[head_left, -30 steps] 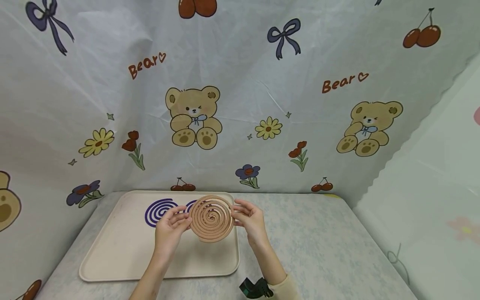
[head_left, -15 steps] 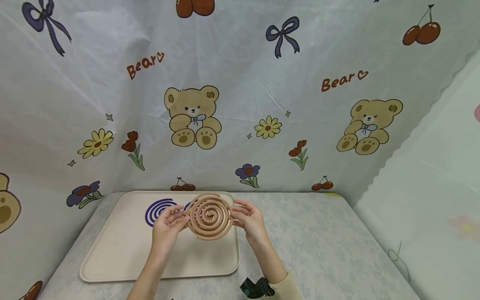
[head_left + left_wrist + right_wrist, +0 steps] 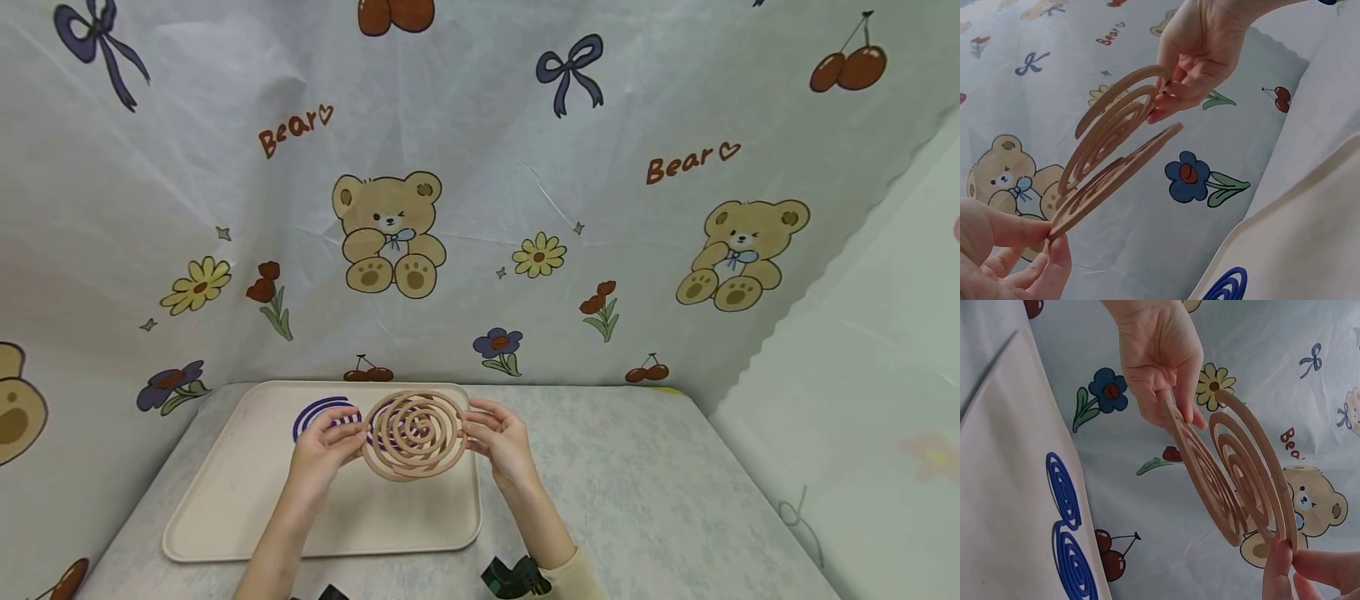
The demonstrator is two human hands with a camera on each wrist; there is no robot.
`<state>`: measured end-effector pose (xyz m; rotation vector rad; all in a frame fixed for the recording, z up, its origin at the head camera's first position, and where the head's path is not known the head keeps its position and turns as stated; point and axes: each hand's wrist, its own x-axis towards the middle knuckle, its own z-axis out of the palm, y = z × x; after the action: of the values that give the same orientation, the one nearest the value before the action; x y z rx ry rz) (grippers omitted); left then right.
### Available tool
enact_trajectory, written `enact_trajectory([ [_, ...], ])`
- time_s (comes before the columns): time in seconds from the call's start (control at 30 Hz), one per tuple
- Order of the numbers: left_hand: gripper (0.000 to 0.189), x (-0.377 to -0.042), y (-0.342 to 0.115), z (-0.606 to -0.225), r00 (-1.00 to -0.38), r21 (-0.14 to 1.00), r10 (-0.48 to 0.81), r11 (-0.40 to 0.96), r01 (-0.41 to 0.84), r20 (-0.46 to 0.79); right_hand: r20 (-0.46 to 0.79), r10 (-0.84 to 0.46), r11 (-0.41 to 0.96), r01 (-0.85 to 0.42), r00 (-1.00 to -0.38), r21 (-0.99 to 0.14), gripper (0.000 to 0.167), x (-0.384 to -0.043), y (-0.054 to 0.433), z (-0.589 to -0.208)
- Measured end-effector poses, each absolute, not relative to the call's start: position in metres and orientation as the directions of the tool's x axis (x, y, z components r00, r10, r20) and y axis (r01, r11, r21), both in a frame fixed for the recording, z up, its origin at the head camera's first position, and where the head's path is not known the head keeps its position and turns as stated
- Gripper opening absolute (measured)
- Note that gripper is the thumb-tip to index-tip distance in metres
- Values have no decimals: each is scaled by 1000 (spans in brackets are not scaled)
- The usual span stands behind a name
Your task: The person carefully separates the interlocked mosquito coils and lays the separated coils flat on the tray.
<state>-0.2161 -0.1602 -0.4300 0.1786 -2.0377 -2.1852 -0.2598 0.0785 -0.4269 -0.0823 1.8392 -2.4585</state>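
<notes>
Above the tray's right half, I hold two brown mosquito coils that are spread apart at an angle. My left hand (image 3: 315, 458) pinches the rim of one coil (image 3: 1113, 186) between thumb and fingers. The other coil (image 3: 1113, 92) is pinched at its opposite rim by my right hand (image 3: 504, 446). In both wrist views a wedge-shaped gap shows between the coils, and they lie close together near one part. From the head view their rings overlap, with the tray visible through the openings.
A cream tray (image 3: 240, 500) lies on the pale marbled table (image 3: 615, 475). Toward its back lie blue coils (image 3: 1075, 565), partly hidden behind my hands in the head view. A bear-print cloth (image 3: 465, 150) hangs behind the table.
My left hand has moved left and slightly down, while the right hand stays almost in place. The coils have come further apart, with wider openings between their rings.
</notes>
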Motion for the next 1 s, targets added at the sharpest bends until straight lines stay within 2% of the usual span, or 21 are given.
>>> enact_trajectory([
  [0.4,47,-222,-198,-438,-988,1000,-153,-8,-2,-3,-21,-82,-263,42,-996,-964,37,-263,75,-435],
  [0.63,49,-230,-234,-459,-992,997,-114,46,-54,-49,-44,-84,-263,65,-995,-963,37,-264,72,-438],
  [0.83,39,-234,-264,-482,-994,994,-31,5,-109,-109,-51,-88,-250,72,-995,-966,34,-265,70,-444],
  [1.0,32,-234,-277,-494,-992,992,37,-29,-125,-124,-49,-99,-250,73,-994,-965,38,-267,68,-449],
])
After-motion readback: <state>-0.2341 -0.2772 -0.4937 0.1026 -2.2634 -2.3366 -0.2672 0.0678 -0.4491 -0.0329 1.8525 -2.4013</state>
